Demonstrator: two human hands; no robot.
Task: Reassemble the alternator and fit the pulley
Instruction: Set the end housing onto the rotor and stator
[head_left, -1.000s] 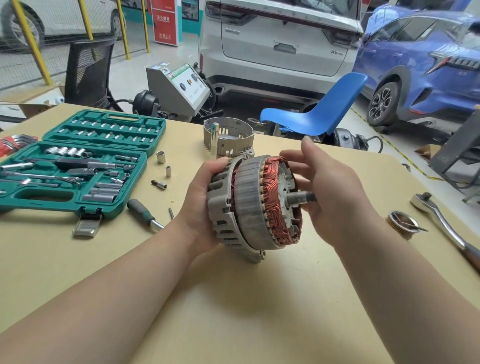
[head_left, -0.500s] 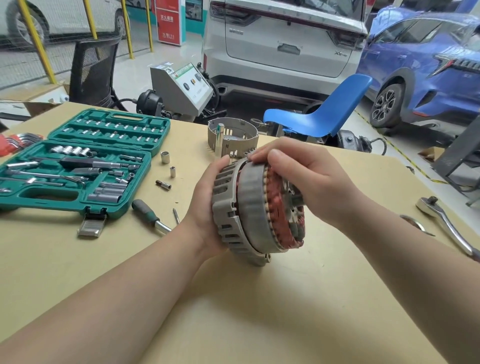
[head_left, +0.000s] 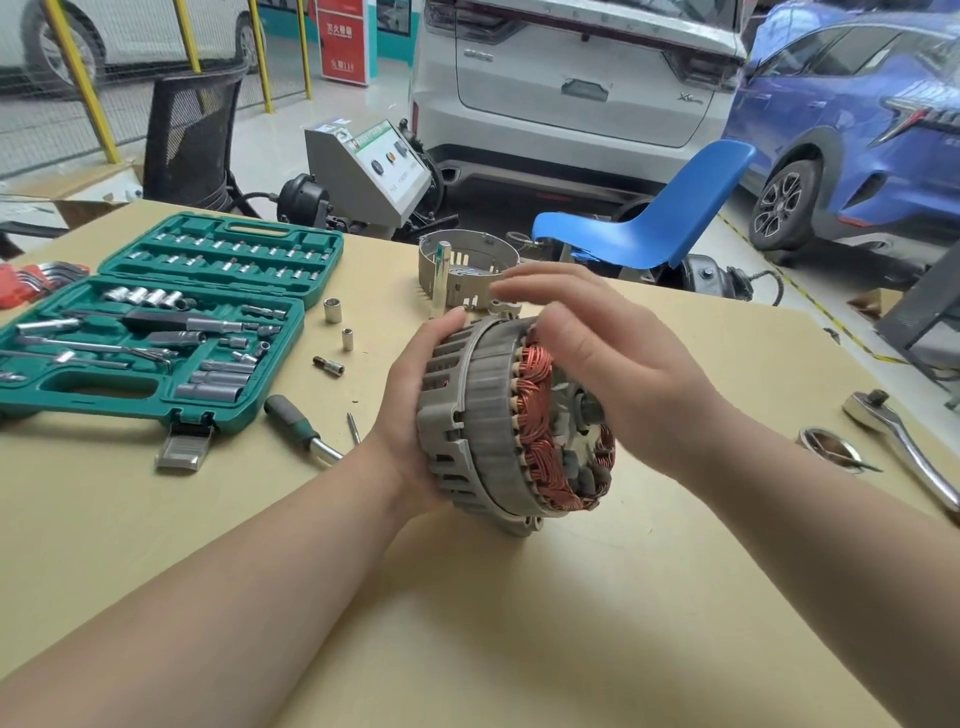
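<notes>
The socket set (head_left: 150, 332) lies open at the left of the table (head_left: 467, 623), with loose sockets (head_left: 332, 310) and a screwdriver (head_left: 298, 428) just beside it. The left hand (head_left: 410, 415) grasps the alternator (head_left: 498, 415) by its grey front housing, fingers curled round the rim, and holds it on edge at table centre. The copper stator windings (head_left: 535, 415) face right and are uncovered, so the step in hand is judged to be seating the stator and rotor in the front housing. The rear cover (head_left: 457, 270) stands behind, well apart. The right hand (head_left: 613, 364) is released, fingers straight, palm over the open face. The ratchet (head_left: 904, 441) lies at the far right.

Next move, as a judgement: fetch the rear cover and align it with the stator.

Against the frame half a second earlier, the right hand has lifted its fingers off the top of the stator.
</notes>
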